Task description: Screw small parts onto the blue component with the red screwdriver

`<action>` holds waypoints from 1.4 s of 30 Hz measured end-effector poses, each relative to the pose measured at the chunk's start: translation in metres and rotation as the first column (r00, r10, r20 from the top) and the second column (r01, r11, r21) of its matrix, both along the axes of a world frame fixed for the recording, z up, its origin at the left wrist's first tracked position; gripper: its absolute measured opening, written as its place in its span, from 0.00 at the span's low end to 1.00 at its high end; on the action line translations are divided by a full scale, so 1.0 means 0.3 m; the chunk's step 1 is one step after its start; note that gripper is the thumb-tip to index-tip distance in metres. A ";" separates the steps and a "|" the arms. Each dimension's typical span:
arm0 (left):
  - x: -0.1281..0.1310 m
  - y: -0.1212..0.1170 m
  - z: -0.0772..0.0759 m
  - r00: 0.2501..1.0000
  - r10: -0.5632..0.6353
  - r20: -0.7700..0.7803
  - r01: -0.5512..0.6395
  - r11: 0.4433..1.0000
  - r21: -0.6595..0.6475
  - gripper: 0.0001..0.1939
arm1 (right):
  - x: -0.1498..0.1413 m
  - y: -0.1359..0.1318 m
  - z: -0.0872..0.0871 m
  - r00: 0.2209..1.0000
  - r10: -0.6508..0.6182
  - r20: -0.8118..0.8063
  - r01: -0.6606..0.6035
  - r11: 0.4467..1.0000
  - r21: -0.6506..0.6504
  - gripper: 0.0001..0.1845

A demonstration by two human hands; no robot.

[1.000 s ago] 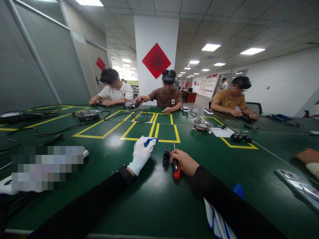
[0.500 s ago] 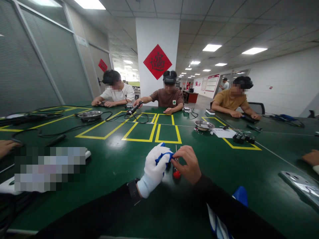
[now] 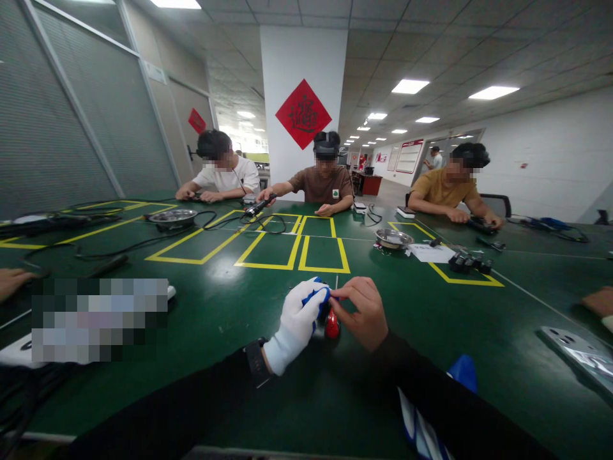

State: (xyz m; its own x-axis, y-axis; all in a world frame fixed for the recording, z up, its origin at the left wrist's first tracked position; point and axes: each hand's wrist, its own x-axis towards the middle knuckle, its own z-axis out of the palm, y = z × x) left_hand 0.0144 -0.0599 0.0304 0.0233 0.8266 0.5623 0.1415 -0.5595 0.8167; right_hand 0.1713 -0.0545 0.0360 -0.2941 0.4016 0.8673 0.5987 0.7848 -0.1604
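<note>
Screwdriver [image 3: 332, 324], one: red on the visible handle, thin pale shaft; on the table [image 3: 230, 383], between and partly behind the two hands, handle toward the wearer, shaft pointing away. Left hand [image 3: 293, 319]: white glove with blue fingertips; fingers curled, thumb drawn in toward them; whether anything sits inside the grip cannot be told. Right hand [image 3: 364, 313]: bare; thumb and forefinger brought near each other at the glove's blue fingertips, remaining fingers bent; any small piece between the tips is too hidden to tell. Handling, as judged: screwdriver light, stiff throughout, weight likely toward the handle; not fragile. Handle looks smooth and rounded, so apt to roll or turn under a loose touch; best hold is around its thick middle, thumb along one side. Shaft narrow and hard, probably slick, a poor place for a main grip, though fit for steadying with fingertips. Glove coating should add friction; bare fingertips should feel small edges better. Nearby stock: spare glove [image 3: 421, 425], white and blue, soft, by the right forearm; yellow tape [image 3: 325, 271] beyond the hands; steel bowl [image 3: 393, 239], paper [image 3: 432, 253] and black blocks [image 3: 467, 263] farther off to the right.
</note>
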 end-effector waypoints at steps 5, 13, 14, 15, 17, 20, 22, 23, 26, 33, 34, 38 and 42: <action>0.008 0.006 -0.011 1.000 -0.003 0.018 0.003 1.000 -0.028 0.12 | -0.002 0.000 0.004 0.997 -0.038 0.061 0.039 0.999 -0.015 0.03; 0.010 -0.002 -0.010 1.000 0.011 0.024 -0.010 0.998 -0.058 0.15 | 0.005 0.003 0.004 0.997 -0.034 0.072 0.033 0.999 0.023 0.04; 0.010 -0.002 -0.009 1.000 0.020 0.010 -0.019 0.998 -0.053 0.15 | 0.005 0.004 0.003 0.997 -0.033 0.071 0.032 0.999 0.023 0.04; 0.010 -0.003 -0.009 1.000 0.026 -0.004 -0.026 0.998 -0.049 0.16 | 0.004 0.005 0.003 0.997 -0.033 0.070 0.032 0.999 0.019 0.04; 0.009 -0.002 -0.008 0.999 0.031 -0.025 -0.032 0.999 -0.043 0.16 | 0.003 0.007 0.001 0.997 -0.032 0.070 0.032 0.999 0.004 0.04; 0.005 0.000 -0.008 0.999 0.028 -0.036 -0.030 0.999 -0.043 0.16 | 0.001 0.008 0.000 0.997 -0.034 0.072 0.035 0.999 -0.012 0.04; 0.002 0.001 -0.006 0.999 0.038 -0.038 -0.040 0.998 -0.049 0.15 | 0.001 0.007 0.000 0.996 -0.039 0.076 0.040 0.999 -0.010 0.05; 0.001 0.000 -0.005 0.998 0.042 -0.040 -0.044 0.998 -0.052 0.15 | 0.002 0.007 0.001 0.996 -0.042 0.078 0.042 0.999 -0.007 0.05; 0.004 -0.001 -0.003 0.999 0.006 -0.054 -0.008 0.999 -0.036 0.17 | 0.005 0.006 0.003 0.996 -0.041 0.079 0.041 0.999 0.007 0.05; 0.012 0.004 -0.012 0.977 0.119 -0.179 -0.104 0.991 0.089 0.13 | 0.010 0.007 0.002 0.999 -0.023 0.047 0.022 0.999 0.025 0.05; 0.011 0.004 -0.012 0.976 0.123 -0.182 -0.107 0.989 0.098 0.13 | 0.010 0.008 0.002 0.999 -0.023 0.042 0.022 0.999 0.023 0.05; -0.003 0.005 0.003 0.980 0.171 -0.097 -0.158 0.978 0.136 0.17 | 0.019 0.016 0.004 0.997 -0.062 0.041 0.062 0.998 -0.004 0.05; -0.043 0.042 0.011 0.981 0.191 -0.045 -0.180 0.967 0.180 0.20 | 0.035 0.033 0.000 0.987 -0.131 0.094 0.140 0.986 -0.088 0.06</action>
